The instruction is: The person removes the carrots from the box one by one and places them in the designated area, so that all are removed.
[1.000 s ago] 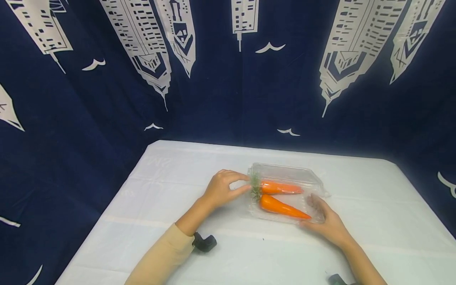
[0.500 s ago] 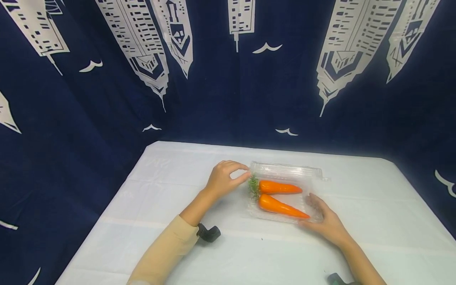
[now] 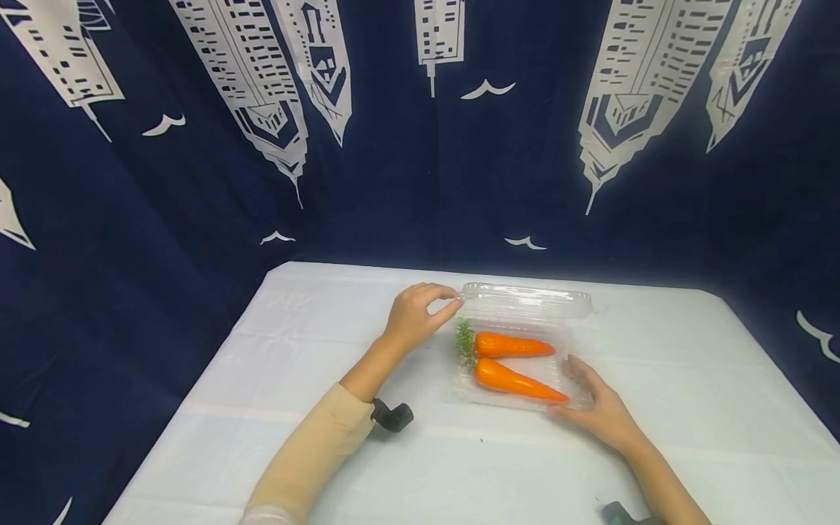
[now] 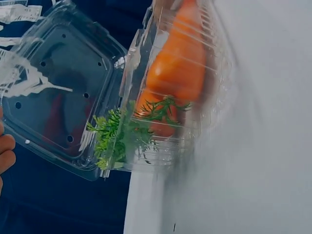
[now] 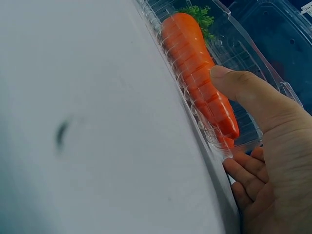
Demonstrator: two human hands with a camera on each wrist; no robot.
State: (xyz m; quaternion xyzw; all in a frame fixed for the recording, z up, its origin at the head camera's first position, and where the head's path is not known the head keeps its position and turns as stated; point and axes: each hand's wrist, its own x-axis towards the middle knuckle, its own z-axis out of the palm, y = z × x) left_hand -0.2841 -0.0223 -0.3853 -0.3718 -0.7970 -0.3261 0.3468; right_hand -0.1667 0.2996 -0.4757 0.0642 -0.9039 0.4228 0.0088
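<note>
A clear plastic clamshell container (image 3: 554,370) stands on the table with two orange carrots lying side by side inside, a far carrot (image 3: 512,344) and a near carrot (image 3: 518,380). Green leafy tops (image 3: 464,341) stick up at the container's left end. My left hand (image 3: 415,315) pinches the left corner of the raised lid (image 3: 528,299); its fingertips show at the lid's edge in the left wrist view. The lid (image 4: 53,97) stands well apart from the base there. My right hand (image 3: 604,415) grips the base's right end, with the thumb (image 5: 243,90) over its near side.
A white cloth covers the table (image 3: 420,481). Behind it hangs a navy curtain (image 3: 394,204) with white buildings and birds. Dark devices (image 3: 394,417) are worn at both wrists.
My left hand has moved away from me and slightly up, swinging the lid back off the carrots. The right hand stays at the base's right end.
</note>
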